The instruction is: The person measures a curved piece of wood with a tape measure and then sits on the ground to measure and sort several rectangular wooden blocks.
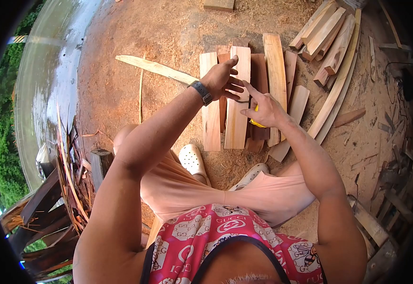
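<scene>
My left hand (222, 80), with a dark watch (200, 92) on its wrist, is held above a stack of sawn wood pieces (237, 128), its fingers apart and nothing visible in it. Just right of it, my right hand (264, 110) has its index finger stretched toward the left fingers. A yellow and black tool (257, 124) shows under the right palm, mostly hidden by the hand. Below both hands the pieces lie side by side, pale and reddish brown.
A long pale strip (159, 68) lies at the upper left. More cut pieces (325, 33) and long curved strips (336, 102) are at the upper right. Dark scrap wood (50, 199) is piled at the lower left. Two light clogs (192, 161) stand below the stack.
</scene>
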### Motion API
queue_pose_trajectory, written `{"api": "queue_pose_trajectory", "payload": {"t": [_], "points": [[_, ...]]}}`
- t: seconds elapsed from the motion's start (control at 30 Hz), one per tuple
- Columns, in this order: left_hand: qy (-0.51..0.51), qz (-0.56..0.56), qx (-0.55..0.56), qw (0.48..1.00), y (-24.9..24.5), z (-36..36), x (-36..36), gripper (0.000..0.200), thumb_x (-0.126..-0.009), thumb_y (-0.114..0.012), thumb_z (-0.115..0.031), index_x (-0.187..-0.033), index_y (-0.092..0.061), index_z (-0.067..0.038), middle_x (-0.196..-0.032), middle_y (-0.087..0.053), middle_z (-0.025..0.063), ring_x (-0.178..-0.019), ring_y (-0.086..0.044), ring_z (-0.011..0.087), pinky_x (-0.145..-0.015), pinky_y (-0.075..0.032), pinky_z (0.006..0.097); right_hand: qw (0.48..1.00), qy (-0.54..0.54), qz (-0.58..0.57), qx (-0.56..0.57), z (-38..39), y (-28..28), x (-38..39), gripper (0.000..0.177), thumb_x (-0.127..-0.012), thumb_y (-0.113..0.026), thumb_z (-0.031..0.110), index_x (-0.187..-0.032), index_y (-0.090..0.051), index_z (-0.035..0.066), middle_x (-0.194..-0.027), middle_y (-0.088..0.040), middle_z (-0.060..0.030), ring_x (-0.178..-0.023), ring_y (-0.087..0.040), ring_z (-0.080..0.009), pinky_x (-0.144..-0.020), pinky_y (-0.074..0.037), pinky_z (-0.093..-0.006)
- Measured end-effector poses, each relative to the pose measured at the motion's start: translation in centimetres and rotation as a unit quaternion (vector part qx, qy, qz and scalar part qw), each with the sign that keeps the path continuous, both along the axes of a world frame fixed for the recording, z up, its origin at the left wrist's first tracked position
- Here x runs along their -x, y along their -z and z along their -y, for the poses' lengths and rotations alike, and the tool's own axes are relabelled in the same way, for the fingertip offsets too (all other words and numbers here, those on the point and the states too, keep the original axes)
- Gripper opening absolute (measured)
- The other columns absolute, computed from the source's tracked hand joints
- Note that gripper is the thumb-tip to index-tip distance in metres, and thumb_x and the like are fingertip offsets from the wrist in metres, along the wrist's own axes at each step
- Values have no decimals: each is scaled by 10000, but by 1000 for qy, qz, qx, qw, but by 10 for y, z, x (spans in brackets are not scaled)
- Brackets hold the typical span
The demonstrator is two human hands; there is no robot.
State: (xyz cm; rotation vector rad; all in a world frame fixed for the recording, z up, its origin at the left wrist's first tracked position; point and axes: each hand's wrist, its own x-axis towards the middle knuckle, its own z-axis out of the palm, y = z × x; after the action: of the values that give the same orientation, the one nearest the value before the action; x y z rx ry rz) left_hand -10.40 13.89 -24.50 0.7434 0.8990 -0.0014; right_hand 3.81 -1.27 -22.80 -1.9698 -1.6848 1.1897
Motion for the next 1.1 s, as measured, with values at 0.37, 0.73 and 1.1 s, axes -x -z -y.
{"api": "queue_pose_trajectory", "payload": {"t": [0.37,0.73,1.1], "points": [[-2,-3,0,1000,-3,3,1,814,-1002,-423,-591,-1433,-299,87,-1109,-596,251,-968,-661,346,-878,-548,549,1000,-2,14,10,2,-5,3,878,-792,-726,231,-1538,-302,45,-714,-656,-178,-711,-685,-329,-737,-529,-412],[-3,13,-9,1000,-1,5,2,815,-997,-458,-568,-1430,-294,102,-1110,-613,290,-925,-680,374,-838,-583,490,1000,-8,22,2,5,-2,0,892,-788,-729,255,-1540,-298,42,-721,-661,-181,-713,-688,-322,-734,-525,-409],[-10,13,-12,1000,4,3,-3,802,-991,-491,-553,-1410,-314,108,-1167,-614,351,-1016,-680,409,-834,-600,437,979,164,71,-93,-1,0,-65,808,-823,-755,276,-1490,-390,1,-696,-663,-121,-675,-645,-186,-719,-513,-342]]}}
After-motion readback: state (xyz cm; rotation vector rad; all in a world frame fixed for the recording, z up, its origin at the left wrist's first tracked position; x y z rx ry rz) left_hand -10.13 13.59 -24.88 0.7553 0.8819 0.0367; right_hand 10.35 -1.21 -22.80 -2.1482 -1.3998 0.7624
